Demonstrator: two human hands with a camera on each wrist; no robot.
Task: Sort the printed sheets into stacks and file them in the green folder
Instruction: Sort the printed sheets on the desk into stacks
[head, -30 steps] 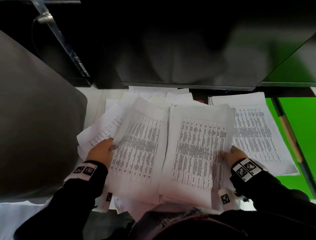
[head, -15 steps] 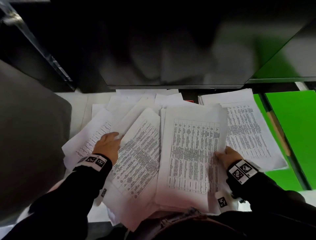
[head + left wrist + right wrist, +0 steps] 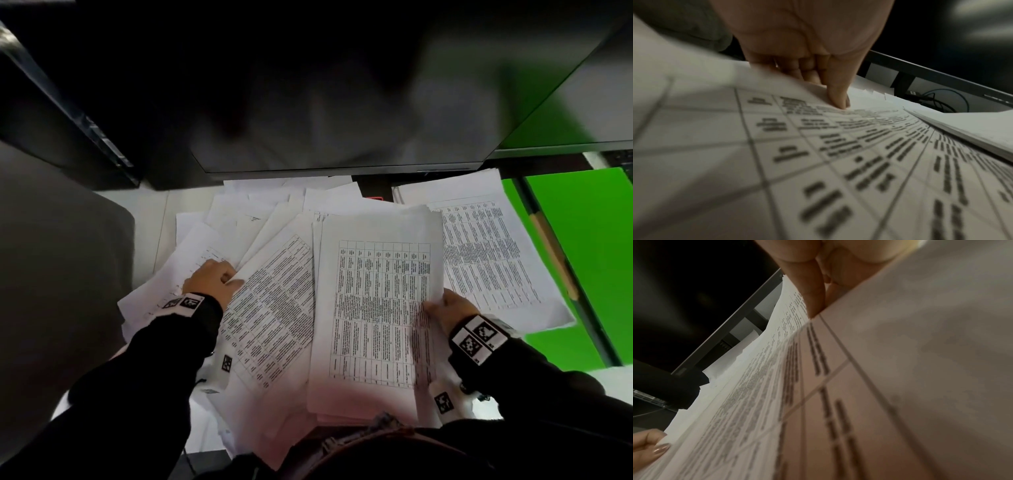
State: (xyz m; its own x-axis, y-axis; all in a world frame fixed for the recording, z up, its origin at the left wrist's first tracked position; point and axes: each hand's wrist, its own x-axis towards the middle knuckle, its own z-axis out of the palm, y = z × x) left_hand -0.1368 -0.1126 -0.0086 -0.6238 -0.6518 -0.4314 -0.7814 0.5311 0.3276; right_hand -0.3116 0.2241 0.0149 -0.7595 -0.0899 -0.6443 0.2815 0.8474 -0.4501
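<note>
Sorting is partly done: one stack (image 3: pixel 486 260) is laid by the green folder (image 3: pixel 582 246), nothing filed; left hand (image 3: pixel 212 281) pinches a loose sheet (image 3: pixel 274 301), right hand (image 3: pixel 452 308) grips the centre stack (image 3: pixel 373 308).

No text can be read anywhere. The printed sheets (image 3: pixel 376 308) carry ruled tables filled with small dark print, too blurred to make out in the head view and in both wrist views. The wrist bands (image 3: pixel 478 337) bear black-and-white square code markers, with no letters or numbers legible on them.
</note>
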